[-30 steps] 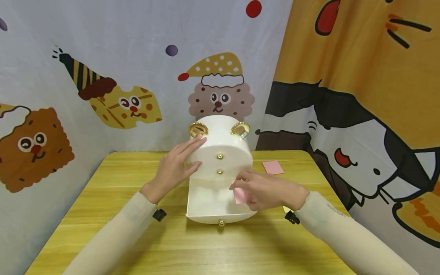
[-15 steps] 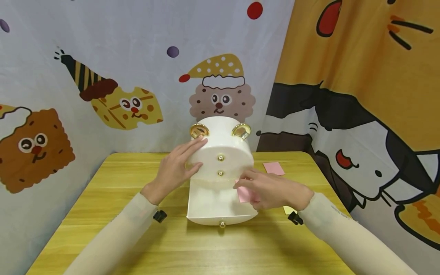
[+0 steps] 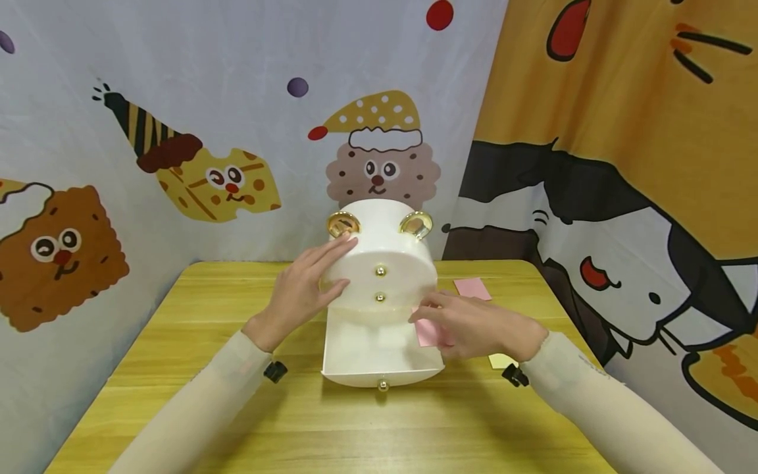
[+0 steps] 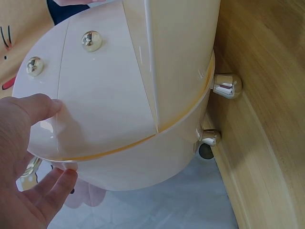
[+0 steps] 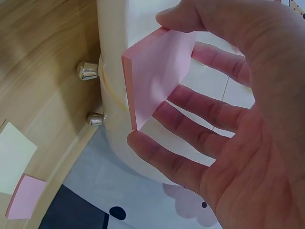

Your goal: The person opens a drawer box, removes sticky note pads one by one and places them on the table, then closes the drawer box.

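My right hand (image 3: 482,322) grips a pink sticky note pad (image 5: 157,74) by its edges, thumb on one side and fingertips on the other. The pad is above the right side of a pulled-out drawer (image 3: 361,342), the lowest one of a small white drawer box (image 3: 385,227) with gold ears and gold ball knobs. My left hand (image 3: 296,296) steadies the box at its upper left. In the left wrist view, its thumb presses the front and its fingers (image 4: 57,191) lie along the rounded side.
To the right on the wooden table (image 3: 195,408) lie another pink sticky note pad (image 3: 472,288) and a pale yellow pad (image 3: 502,361), partly hidden by the right wrist. Printed cartoon cloths (image 3: 225,59) hang behind the table and along its right side.
My right hand has shifted a little to the right with the pink pad, toward the drawer's right edge. The left hand stays on the box and the drawer remains out.
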Tool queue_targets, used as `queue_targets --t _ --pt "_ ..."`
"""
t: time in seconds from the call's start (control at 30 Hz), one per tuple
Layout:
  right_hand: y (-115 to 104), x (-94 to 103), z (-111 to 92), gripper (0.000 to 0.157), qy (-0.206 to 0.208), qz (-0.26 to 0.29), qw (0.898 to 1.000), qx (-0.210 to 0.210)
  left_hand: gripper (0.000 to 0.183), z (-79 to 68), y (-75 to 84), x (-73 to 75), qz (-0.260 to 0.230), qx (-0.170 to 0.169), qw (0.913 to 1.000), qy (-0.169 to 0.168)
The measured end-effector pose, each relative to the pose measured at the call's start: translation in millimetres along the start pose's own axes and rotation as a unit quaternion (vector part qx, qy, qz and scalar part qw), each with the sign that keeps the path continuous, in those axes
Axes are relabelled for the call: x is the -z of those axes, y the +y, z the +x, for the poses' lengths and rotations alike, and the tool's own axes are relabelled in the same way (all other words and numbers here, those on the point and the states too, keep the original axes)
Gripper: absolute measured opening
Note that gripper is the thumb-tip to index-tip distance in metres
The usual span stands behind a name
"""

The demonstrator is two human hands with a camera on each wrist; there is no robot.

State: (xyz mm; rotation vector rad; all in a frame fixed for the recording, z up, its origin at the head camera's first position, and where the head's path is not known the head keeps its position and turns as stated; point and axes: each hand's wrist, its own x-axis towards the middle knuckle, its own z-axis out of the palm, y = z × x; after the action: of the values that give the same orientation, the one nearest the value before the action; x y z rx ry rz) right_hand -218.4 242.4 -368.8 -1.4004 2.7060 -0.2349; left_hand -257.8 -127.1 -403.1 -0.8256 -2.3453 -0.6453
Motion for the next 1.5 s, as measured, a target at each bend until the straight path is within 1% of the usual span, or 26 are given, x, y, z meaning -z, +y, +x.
queue_targets --t 0.4,0.67,1.07,1.5 --pt "7.7 -2.8 -2.4 0.060 0.018 -0.008 1.000 0.018 0.084 -0.3 -1.1 -1.3 0.001 -0.007 0.9999 0.011" --pt "9.8 -2.0 -7.0 0.056 0.021 -0.007 1.000 0.007 0.083 -0.6 0.0 -0.9 -0.002 -0.002 1.0000 0.007" --pt "17.4 -2.7 -11.5 0.065 0.016 -0.006 1.000 -0.012 0.083 -0.1 0.2 0.2 0.000 -0.001 1.0000 0.007" --pt "25.7 -3.3 -20.1 0.069 0.003 0.020 0.999 -0.047 0.085 0.6 -0.2 -1.4 0.002 -0.005 0.9999 0.009"
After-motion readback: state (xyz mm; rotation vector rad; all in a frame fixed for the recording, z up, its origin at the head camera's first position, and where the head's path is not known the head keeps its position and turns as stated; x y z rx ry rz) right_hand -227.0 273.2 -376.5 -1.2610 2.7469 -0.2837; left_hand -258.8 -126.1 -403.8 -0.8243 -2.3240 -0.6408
